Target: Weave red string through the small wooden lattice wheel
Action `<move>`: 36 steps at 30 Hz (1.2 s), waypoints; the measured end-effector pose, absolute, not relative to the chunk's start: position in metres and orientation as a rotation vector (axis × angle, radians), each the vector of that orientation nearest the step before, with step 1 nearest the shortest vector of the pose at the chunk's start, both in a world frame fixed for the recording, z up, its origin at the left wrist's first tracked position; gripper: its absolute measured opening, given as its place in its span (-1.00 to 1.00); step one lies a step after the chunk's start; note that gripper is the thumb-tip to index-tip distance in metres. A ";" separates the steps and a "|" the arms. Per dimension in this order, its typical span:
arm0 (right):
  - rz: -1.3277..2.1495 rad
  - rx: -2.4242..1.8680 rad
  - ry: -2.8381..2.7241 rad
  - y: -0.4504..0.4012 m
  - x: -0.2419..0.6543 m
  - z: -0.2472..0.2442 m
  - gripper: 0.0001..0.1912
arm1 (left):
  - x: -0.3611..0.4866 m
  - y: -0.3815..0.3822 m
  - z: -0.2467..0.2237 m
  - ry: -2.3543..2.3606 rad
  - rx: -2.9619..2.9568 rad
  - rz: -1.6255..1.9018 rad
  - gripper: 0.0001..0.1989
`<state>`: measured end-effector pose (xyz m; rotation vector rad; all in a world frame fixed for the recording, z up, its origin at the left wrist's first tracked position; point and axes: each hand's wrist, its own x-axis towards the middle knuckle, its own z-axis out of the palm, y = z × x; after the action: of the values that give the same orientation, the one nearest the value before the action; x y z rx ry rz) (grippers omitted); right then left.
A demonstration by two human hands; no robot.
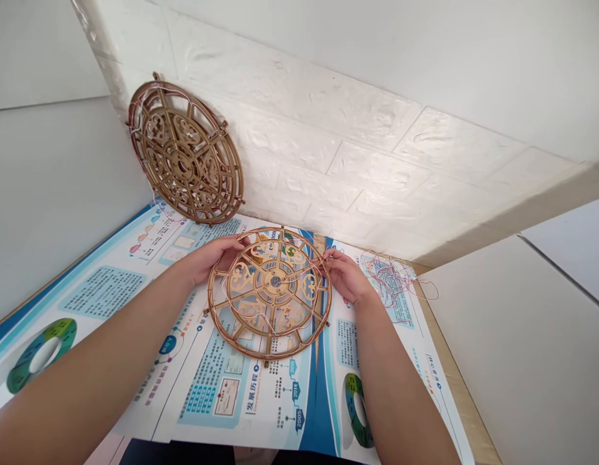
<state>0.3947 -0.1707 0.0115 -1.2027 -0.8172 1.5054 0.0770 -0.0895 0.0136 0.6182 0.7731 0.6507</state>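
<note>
A round, gold-brown openwork frame [274,299] with spokes and scroll ornaments is held tilted above the printed sheets. Thin pinkish-white wire [253,316] runs along its rim and across its openings. My left hand [222,256] grips the frame's upper left rim, its fingers partly hidden behind the frame. At the upper right rim is my right hand [345,274], with fingertips pinched together at the frame's edge where some wire lies. Whether those fingertips hold the wire, the rim or both is hard to make out.
Several similar round frames [185,155] with wires lean stacked against the white brick-patterned wall [318,129] at back left. A tangle of thin red and white wire [389,281] lies on the right. Printed poster sheets [105,290] cover the table [466,400]. White panels stand on both sides.
</note>
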 end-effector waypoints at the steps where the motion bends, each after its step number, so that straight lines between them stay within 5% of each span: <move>1: 1.507 -1.201 -0.821 -0.171 0.395 0.011 -0.75 | 0.078 -0.089 0.015 0.789 0.604 0.650 -0.81; 22: 1.507 -1.178 -0.825 -0.171 0.395 0.012 -0.73 | 0.081 -0.091 0.030 0.908 0.513 0.662 -0.60; 31: 1.516 -1.134 -0.863 -0.171 0.400 0.004 -0.64 | 0.080 -0.089 0.022 0.801 0.627 0.707 -0.67; 36: 1.485 -1.156 -0.850 -0.174 0.398 0.006 -0.57 | 0.080 -0.091 0.019 0.780 0.654 0.728 -0.46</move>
<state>0.3979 -0.1737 0.0065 -1.1557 -0.8496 1.4851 0.0804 -0.0914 0.0185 0.6539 0.7801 0.7278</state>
